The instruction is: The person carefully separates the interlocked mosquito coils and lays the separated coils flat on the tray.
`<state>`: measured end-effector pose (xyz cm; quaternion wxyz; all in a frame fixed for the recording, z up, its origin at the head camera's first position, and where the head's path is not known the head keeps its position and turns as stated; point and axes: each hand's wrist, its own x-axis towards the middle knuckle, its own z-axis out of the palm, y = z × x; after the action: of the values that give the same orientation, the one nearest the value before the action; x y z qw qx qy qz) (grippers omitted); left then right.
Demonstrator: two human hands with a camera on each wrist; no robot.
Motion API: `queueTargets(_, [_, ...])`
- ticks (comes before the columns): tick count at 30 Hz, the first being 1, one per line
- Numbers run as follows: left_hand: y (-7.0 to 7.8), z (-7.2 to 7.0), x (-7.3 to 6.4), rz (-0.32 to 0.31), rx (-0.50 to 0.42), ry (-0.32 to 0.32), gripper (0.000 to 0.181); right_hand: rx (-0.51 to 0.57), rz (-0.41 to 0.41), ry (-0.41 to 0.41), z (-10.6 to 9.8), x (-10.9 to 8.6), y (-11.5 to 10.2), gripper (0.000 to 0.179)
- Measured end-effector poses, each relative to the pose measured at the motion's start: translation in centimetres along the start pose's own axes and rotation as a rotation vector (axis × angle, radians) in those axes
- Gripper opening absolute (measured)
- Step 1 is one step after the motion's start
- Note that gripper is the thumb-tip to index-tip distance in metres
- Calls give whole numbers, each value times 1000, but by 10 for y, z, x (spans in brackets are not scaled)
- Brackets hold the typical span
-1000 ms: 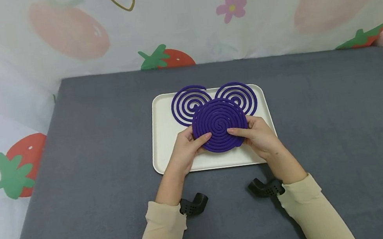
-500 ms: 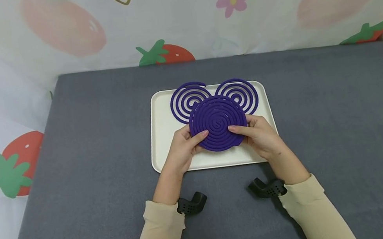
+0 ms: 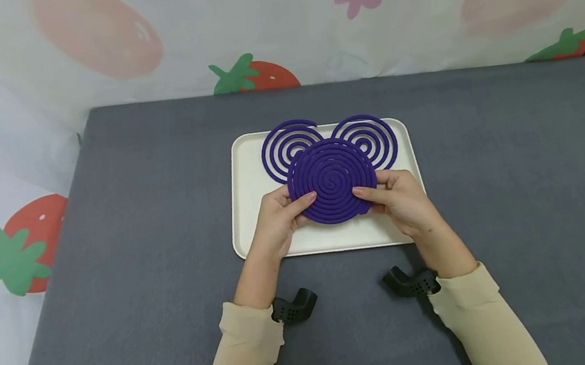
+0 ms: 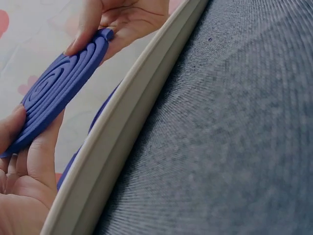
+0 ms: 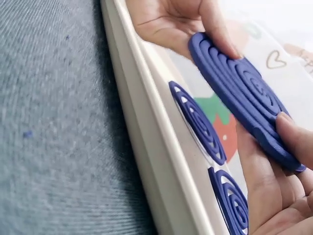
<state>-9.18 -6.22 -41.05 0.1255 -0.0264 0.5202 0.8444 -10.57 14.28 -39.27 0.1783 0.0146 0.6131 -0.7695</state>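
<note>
A round, flat purple-blue disc (image 3: 332, 181), a tight spiral coil of a clay-like cord, is held up in front of me between both hands. My left hand (image 3: 275, 217) grips its left edge, thumb on top and fingers beneath. The opposite edge is pinched the same way by my right hand (image 3: 403, 200). The wrist views show the disc (image 4: 68, 88) tilted and raised above the tray. Behind it on the white tray (image 3: 252, 211) lie two looser coils of the same colour, a left spiral (image 3: 265, 158) and a right spiral (image 3: 394, 144); the disc partly covers both.
The tray rests on a table with a grey cloth (image 3: 156, 222). Beyond the table's far edge hangs a white curtain (image 3: 412, 0) printed with strawberries and flowers. A black wrist mount (image 3: 294, 307) sits on the left wrist, another mount (image 3: 409, 282) on the right.
The head view has tilted slightly, so the table appears higher. My right thumb has slid a little outward on the disc. Both hands keep hold of it, and the two loose spirals stay in place.
</note>
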Motion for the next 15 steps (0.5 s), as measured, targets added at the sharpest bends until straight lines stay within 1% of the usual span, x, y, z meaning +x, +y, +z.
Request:
queueTargets(6, [0, -3, -1, -6, -37, -7, 32, 12, 7, -4, 2, 2, 1, 35])
queueTargets(8, [0, -3, -1, -9, -34, -12, 32, 24, 11, -5, 2, 1, 1, 34])
queueTargets(11, [0, -2, 0, -15, 10, -19, 34, 42, 21, -1, 1, 1, 2, 31])
queueTargets(15, [-2, 0, 1, -23, 99, -43, 36, 43, 32, 6, 0, 1, 2, 19])
